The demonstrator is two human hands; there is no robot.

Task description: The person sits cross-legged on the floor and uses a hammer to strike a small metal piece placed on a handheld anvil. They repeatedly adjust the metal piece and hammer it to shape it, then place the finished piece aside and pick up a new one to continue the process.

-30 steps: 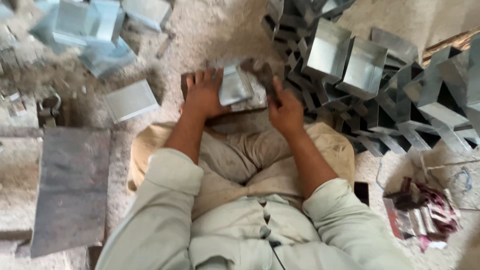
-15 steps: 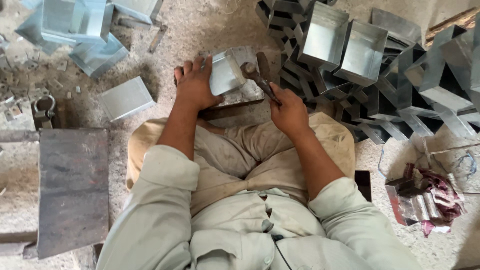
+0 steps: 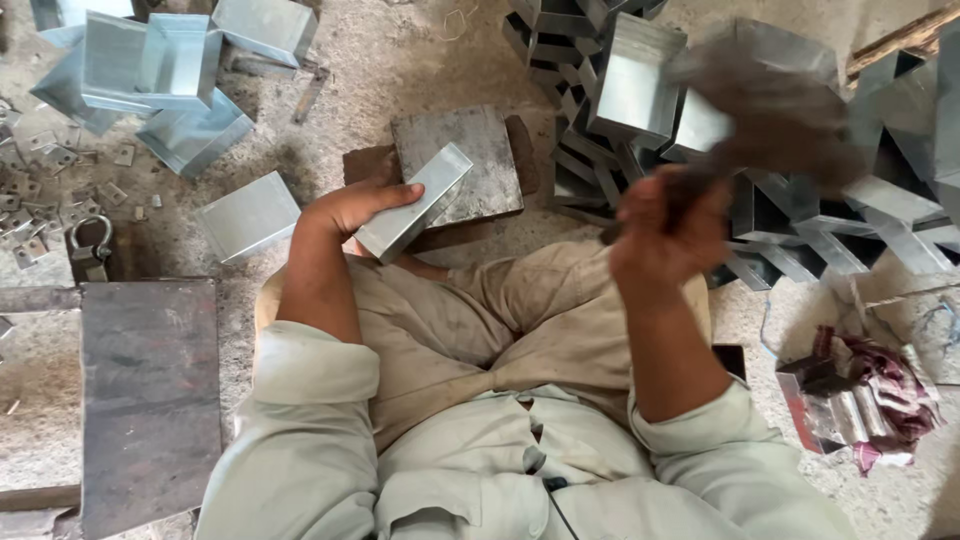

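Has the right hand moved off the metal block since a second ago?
Yes. The right hand, gripping a blurred hammer, has lifted rightward, away from the metal block.

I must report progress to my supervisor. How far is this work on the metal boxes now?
Done, it seems: folded metal boxes lie heaped at the upper right. In hand: the left hand holds a metal piece on the steel block, while the right hand has a blurred hammer raised. Left: loose pieces at upper left; their state is unclear.

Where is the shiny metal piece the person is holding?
In the head view, the folded metal piece sits centre-left, held by the left hand and resting on the square steel block just ahead of the person's knees.
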